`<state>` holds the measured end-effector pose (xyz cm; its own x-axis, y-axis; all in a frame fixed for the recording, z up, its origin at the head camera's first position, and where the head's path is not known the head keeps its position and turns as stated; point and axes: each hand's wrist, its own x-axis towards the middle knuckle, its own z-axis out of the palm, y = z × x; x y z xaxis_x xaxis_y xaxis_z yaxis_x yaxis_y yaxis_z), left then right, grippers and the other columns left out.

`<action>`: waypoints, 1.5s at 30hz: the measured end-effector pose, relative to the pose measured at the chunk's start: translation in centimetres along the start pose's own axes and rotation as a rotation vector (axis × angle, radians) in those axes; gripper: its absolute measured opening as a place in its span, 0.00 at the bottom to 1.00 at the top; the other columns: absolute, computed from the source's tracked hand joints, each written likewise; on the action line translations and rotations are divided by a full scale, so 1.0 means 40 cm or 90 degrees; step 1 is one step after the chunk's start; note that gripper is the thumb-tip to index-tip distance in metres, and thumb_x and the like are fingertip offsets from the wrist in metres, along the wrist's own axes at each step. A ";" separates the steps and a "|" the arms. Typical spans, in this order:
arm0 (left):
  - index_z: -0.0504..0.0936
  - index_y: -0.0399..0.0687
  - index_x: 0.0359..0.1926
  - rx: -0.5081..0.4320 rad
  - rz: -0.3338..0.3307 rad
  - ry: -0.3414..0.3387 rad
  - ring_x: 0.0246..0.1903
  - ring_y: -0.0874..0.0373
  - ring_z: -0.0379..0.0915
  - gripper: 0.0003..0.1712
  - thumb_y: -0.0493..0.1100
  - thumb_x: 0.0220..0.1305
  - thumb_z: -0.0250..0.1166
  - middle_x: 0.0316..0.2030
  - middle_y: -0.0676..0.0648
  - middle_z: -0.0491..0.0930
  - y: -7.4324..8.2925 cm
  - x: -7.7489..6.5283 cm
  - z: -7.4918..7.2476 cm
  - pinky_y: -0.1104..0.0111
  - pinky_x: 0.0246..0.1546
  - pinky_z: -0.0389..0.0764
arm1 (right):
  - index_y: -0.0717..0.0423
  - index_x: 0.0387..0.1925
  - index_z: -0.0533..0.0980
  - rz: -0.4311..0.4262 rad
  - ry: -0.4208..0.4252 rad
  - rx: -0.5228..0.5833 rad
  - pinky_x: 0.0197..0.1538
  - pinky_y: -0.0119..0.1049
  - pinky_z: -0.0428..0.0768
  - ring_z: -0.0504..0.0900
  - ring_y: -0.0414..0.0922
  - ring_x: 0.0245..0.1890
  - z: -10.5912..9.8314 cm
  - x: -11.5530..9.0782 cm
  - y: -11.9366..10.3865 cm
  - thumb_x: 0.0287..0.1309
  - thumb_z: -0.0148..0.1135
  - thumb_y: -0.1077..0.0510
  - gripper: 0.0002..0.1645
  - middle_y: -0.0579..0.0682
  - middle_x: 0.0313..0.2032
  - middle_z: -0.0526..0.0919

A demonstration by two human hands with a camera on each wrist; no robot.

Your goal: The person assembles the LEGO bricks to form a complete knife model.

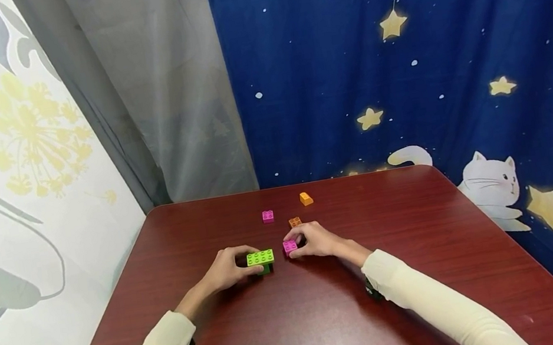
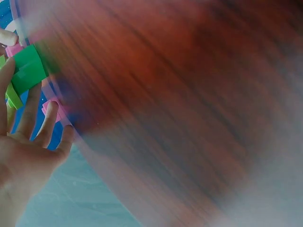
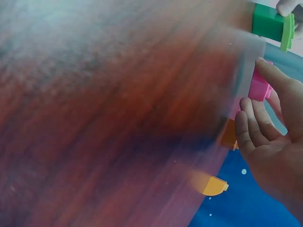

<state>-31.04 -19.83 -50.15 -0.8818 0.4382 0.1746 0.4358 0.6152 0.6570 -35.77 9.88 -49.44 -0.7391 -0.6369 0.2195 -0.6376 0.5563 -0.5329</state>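
My left hand (image 1: 224,271) grips a flat lime-green toy building brick (image 1: 260,258) that sits on top of a taller dark green brick (image 3: 268,22). The lime brick overhangs the green one, as the right wrist view shows. Just to the right, my right hand (image 1: 319,240) pinches a pink brick (image 1: 290,247) between thumb and fingers, studs upward. A small gap separates the pink brick from the green pair. Behind the right hand lies an orange-brown brick (image 1: 295,222), partly hidden by the fingers in the right wrist view.
A second pink brick (image 1: 268,216) and a yellow-orange brick with a sloped or curved side (image 1: 306,198) lie farther back on the dark red wooden table (image 1: 366,201). Beyond the table's back edge hangs a blue star-patterned curtain (image 1: 315,71).
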 end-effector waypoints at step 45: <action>0.90 0.54 0.49 0.038 -0.006 0.011 0.39 0.63 0.80 0.22 0.56 0.56 0.81 0.38 0.59 0.87 0.005 0.002 -0.002 0.63 0.46 0.82 | 0.54 0.52 0.86 -0.081 -0.007 0.080 0.51 0.53 0.83 0.87 0.56 0.44 -0.005 0.078 -0.132 0.56 0.80 0.53 0.22 0.50 0.45 0.89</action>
<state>-31.05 -19.73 -49.96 -0.8886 0.4214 0.1813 0.4371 0.6577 0.6135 -34.75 5.07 -45.79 -0.6510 -0.7040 0.2840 -0.6937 0.3998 -0.5990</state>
